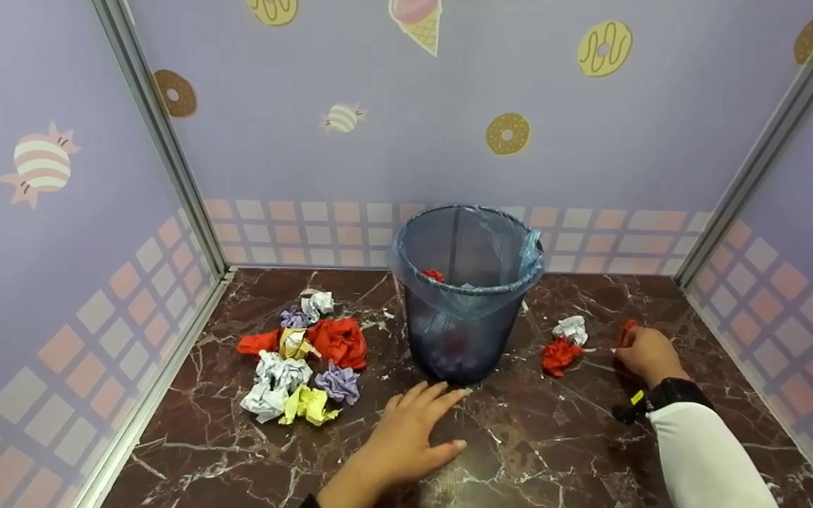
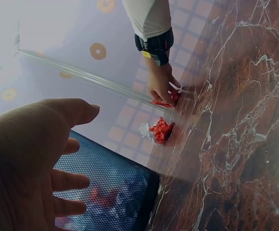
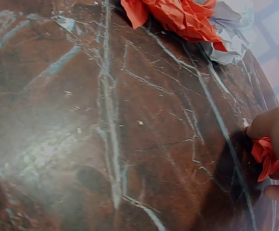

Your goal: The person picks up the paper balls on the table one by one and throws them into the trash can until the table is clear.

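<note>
On dark marble table [image 1: 533, 451], right hand [image 1: 648, 353] pinches small red crumpled paper [image 1: 626, 330]; left hand [image 1: 406, 434] flat, fingers relaxed, by blue mesh bin [image 1: 464, 310].

The bin [image 1: 464, 296] stands mid tabletop [image 1: 547, 451]. A paper pile [image 1: 304, 353] lies left, two balls [image 1: 565, 346] right.

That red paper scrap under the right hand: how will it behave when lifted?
The red scrap is crumpled paper, so probably very light. The right hand pinches it with fingertips alone, suggesting little grip is needed. Its loose folds will likely squash rather than slip, and it seems unlikely to roll far.
</note>
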### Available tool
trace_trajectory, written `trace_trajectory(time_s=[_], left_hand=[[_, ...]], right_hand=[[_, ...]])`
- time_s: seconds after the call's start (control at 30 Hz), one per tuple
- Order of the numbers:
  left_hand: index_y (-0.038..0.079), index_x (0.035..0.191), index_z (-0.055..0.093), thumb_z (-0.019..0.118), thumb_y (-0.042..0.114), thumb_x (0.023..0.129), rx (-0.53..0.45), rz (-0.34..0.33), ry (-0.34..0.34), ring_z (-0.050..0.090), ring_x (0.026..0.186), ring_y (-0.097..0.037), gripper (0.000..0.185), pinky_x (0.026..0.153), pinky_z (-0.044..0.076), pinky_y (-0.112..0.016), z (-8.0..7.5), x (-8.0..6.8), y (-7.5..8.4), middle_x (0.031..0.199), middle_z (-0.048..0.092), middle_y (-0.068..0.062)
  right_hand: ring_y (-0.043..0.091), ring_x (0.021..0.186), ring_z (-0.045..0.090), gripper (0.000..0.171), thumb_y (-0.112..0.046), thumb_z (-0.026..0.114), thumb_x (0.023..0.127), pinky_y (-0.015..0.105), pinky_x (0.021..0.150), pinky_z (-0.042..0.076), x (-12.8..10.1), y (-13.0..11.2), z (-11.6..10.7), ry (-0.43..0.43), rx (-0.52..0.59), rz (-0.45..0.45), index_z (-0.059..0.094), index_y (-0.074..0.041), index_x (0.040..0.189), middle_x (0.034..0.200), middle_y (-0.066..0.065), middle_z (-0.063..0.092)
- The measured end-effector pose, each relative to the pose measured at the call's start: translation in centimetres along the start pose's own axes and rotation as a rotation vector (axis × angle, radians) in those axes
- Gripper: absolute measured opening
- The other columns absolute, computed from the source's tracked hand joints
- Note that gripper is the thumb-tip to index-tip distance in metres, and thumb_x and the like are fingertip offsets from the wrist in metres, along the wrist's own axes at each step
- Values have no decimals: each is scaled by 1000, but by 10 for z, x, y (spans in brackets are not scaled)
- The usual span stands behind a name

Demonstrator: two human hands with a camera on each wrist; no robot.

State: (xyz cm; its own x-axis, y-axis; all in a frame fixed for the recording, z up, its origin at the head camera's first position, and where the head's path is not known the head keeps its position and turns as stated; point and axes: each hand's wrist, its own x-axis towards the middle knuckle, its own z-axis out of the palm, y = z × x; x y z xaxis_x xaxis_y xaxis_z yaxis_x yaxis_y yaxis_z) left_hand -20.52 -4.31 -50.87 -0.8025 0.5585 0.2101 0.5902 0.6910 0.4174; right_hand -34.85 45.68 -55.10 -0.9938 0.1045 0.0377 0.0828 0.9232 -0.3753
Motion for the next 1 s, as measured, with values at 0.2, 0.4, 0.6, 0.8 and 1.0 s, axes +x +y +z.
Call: trace_trajectory(time_s=[0.2,0.4,0.6,0.8,1.0], left_hand=[[41,156,40,64,60,92,12,-15,-17,43,147,-38,71,112,38,-68,1,0,-2,160,48,-2],[39,157,41,63,60,92,20,-23,-4,44,147,-39,72,112,39,-66,-1,1,-5,159,49,-4],[38,156,42,64,59,92,7,-32,-4,44,146,-39,72,112,38,-67,-2,0,-7,159,50,-6],[37,156,44,65,58,91,2,-36,-1,45,146,-39,71,111,39,-66,-2,1,-9,158,51,-4],[36,156,44,65,58,91,9,-30,1,46,145,-39,72,111,40,-66,-4,2,-9,158,51,-5]], right_hand=[[25,66,56,29,-32,71,89,34,60,42,-5,-1,2,-8,5,67,63,-8,74,72,7,61],[22,63,52,27,-32,67,85,33,57,38,-9,-5,-2,-82,13,101,57,-14,68,66,0,53],[17,56,51,24,-28,67,81,30,52,39,-19,-6,-7,-204,97,135,55,-18,63,57,-5,51],[17,54,52,20,-27,67,81,29,51,40,-24,-7,-6,-243,140,164,58,-16,67,56,-4,53],[19,60,52,23,-31,66,84,31,53,38,-24,-2,-3,-195,83,151,55,-17,68,64,-4,50]])
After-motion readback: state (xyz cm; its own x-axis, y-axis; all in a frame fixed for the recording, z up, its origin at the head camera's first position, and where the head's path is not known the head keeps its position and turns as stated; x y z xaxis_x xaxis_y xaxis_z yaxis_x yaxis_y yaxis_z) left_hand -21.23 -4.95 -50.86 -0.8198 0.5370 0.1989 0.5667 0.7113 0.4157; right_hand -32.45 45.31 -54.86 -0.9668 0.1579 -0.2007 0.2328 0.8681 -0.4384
